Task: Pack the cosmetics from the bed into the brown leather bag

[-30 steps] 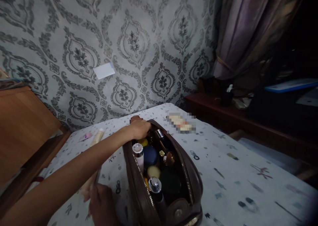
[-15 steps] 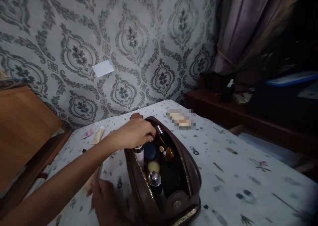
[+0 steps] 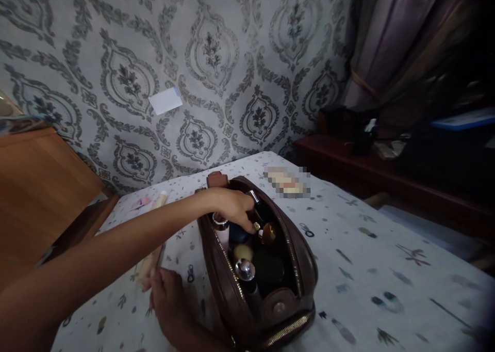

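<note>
My left hand [image 3: 234, 207] reaches palm down into a brown zip-up cosmetics bag [image 3: 305, 261]. Its thumb and fingers are apart, close to a silver-capped tube [image 3: 254, 197] and a small gold cap [image 3: 257, 227]; some fingertips are hidden. Inside the bag are a pale bottle with a shiny collar [image 3: 221, 228], an amber-brown round item [image 3: 269, 233], a yellowish round lid [image 3: 243, 252] and a bottle with a clear domed cap [image 3: 245, 269]. Below my left forearm, my right hand [image 3: 168, 298] is closed around a long beige object [image 3: 149, 267], its kind unclear.
A cream tube [image 3: 159, 200] and a small pink item [image 3: 142, 202] lie on the patterned white cloth [image 3: 363, 269] left of the bag. A blurred-out beige object [image 3: 286, 181] lies behind it. A wooden cabinet [image 3: 46, 181] stands left, a dark red shelf [image 3: 328, 156] right.
My left hand has moved right and deeper into the bag, from its back left rim toward the silver-capped tube. My right hand stays low, beside the bag. The view has shifted slightly.
</note>
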The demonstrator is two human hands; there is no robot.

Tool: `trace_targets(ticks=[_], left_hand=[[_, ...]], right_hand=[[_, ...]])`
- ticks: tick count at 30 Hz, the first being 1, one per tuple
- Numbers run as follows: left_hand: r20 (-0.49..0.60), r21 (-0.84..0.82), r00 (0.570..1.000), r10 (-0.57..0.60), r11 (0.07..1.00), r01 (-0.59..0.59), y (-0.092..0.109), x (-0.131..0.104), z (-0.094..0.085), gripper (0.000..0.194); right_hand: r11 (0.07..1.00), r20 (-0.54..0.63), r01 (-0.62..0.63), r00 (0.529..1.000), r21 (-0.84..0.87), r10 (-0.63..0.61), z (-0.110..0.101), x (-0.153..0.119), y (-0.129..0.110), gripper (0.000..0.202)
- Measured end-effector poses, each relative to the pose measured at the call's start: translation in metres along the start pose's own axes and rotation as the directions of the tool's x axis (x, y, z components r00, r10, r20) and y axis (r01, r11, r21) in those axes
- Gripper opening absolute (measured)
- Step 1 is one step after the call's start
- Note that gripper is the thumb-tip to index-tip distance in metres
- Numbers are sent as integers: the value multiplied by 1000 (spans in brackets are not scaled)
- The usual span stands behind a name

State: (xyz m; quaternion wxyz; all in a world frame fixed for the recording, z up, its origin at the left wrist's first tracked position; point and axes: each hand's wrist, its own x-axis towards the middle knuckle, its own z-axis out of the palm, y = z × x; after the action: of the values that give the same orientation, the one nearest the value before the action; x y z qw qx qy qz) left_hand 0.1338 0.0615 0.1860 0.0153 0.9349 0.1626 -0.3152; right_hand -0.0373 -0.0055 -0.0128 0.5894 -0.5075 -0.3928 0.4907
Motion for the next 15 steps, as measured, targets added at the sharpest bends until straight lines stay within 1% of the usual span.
trace_targets(ticks=[2,3,6,10,15], left_hand=[[0,15,999,-51,999,51,4,3,0,41],[-7,23,998,-62,998,62,5,4,0,42],[-41,27,996,-79,996,80,7,4,1,39],[-63,1,993,-98,995,98,5,5,3,36],[-107,-37,969,-224,975,221,5,4,4,43]], right_hand=[[998,78,-36,996,50,32,-4,-1,-4,37],[998,98,-44,994,48,39,-5,-1,-6,37],[998,105,-47,993,29,44,-7,-1,-10,36],[994,148,-73,987,78,61,-6,0,-13,37],[994,150,-31,989,108,15,-6,0,-10,39]])
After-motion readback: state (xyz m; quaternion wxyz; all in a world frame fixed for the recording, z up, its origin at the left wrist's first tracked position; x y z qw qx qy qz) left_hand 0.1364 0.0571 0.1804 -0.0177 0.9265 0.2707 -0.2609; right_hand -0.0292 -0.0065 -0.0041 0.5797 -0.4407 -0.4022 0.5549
